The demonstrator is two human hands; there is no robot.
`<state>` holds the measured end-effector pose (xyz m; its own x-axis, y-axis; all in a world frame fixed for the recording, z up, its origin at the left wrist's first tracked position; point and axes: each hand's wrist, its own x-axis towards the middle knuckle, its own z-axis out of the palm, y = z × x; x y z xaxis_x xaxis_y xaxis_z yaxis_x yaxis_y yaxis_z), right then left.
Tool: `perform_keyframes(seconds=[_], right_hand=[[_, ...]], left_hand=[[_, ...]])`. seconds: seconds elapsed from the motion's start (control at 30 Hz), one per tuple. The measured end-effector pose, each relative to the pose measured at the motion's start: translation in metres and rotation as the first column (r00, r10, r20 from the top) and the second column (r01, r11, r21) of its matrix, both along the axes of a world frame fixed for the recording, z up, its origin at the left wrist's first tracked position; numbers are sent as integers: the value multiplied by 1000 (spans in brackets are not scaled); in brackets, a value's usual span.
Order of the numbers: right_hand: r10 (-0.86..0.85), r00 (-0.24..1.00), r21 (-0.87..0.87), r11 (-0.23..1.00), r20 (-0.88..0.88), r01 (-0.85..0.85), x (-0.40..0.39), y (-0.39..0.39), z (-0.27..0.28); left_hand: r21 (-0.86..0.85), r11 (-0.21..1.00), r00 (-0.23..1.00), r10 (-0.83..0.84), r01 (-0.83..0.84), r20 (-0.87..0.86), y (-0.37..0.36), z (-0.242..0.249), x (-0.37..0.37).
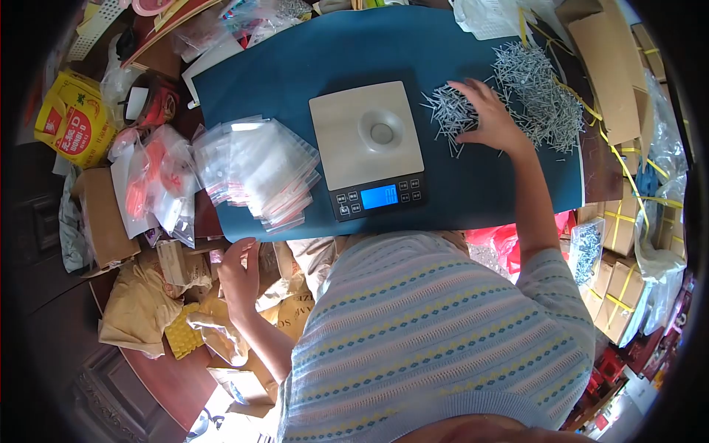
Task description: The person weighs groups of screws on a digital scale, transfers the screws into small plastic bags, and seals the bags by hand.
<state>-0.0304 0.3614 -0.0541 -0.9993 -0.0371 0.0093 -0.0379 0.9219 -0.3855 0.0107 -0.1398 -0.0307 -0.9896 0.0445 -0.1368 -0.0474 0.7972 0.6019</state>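
My right hand is cupped at the right side of a small heap of screws. Its thumb and fingers are spread apart around the heap's edge. A larger pile of screws or nails lies just beyond it, to the right. Left of the heap stands a digital scale with a lit blue display and a round dished mark on its bare pan. Clear zip bags lie fanned out left of the scale. Below them, at the table's front edge, my left hand hangs with nothing visible in its loosely extended fingers.
A dark blue mat covers the table. Plastic bags with orange-red contents and a yellow packet sit at the left. Cardboard boxes and a yellow strap line the right side. Brown paper bags lie below left.
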Motion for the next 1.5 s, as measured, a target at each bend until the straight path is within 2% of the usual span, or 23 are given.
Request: perform_keyframes(seconds=[0.07, 0.17, 0.27, 0.37, 0.47, 0.57, 0.6, 0.7, 0.73, 0.87, 0.97, 1.07, 1.2, 1.23, 1.3, 1.37, 1.4, 1.43, 1.5], right_hand=[[-18, 990, 106, 994, 142, 2, -7, -5, 1], [65, 975, 89, 992, 210, -85, -17, -11, 3], [143, 961, -25, 990, 237, -142, -21, -7, 0], [88, 967, -56, 995, 240, -77, -17, -13, -5], [121, 989, -41, 992, 86, -118, -14, -11, -11], [21, 979, -323, 945, 202, 46, -18, -6, -2], [135, 988, -271, 951, -78, -151, -21, 2, -13], [4, 962, -600, 782, 273, 167, -26, 16, -2], [23, 973, -675, 724, 231, 143, -27, 23, -5], [-28, 951, -717, 650, 309, 252, -31, 32, -1], [-24, 954, -693, 681, 300, 235, -36, 33, 3], [63, 967, -746, 649, 247, 148, -45, 23, 15], [212, 955, -732, 681, 207, 7, -63, -15, 38], [269, 942, -801, 599, 203, 1, -65, -27, 41], [352, 914, -790, 610, 201, -61, -68, -54, 47], [420, 895, -819, 561, 152, -124, -67, -79, 39], [408, 900, -675, 708, 152, -207, -65, -90, 40], [390, 917, -550, 784, 77, -287, -58, -103, 44], [364, 918, -325, 858, -160, -397, -50, -115, 29]], left_hand=[[7, 1000, 999, -30, 30, -18, 4, 0, -3], [31, 998, 998, -61, 62, -31, 9, -3, -6], [73, 995, 997, -71, 73, -24, 18, 0, -8], [91, 988, 992, -117, 121, -49, 23, -5, -12], [59, 985, 983, -160, 165, -87, 33, -3, -16], [77, 977, 977, -193, 201, -95, 48, -3, -19], [94, 973, 975, -203, 211, -95, 51, -3, -21], [100, 956, 953, -256, 274, -164, 51, -9, -24], [118, 958, 957, -243, 262, -157, 52, -9, -24], [115, 959, 959, -239, 257, -150, 53, -10, -23], [121, 961, 963, -229, 247, -142, 51, -10, -22], [115, 964, 965, -221, 238, -142, 53, -8, -22], [124, 957, 957, -241, 262, -161, 55, -11, -23], [128, 954, 954, -249, 271, -166, 55, -11, -23], [142, 952, 954, -246, 271, -171, 57, -10, -21], [152, 950, 954, -247, 273, -171, 58, -10, -19], [155, 949, 954, -250, 276, -168, 59, -11, -19], [158, 947, 953, -253, 279, -165, 59, -12, -18], [163, 942, 947, -264, 294, -180, 63, -11, -18]])
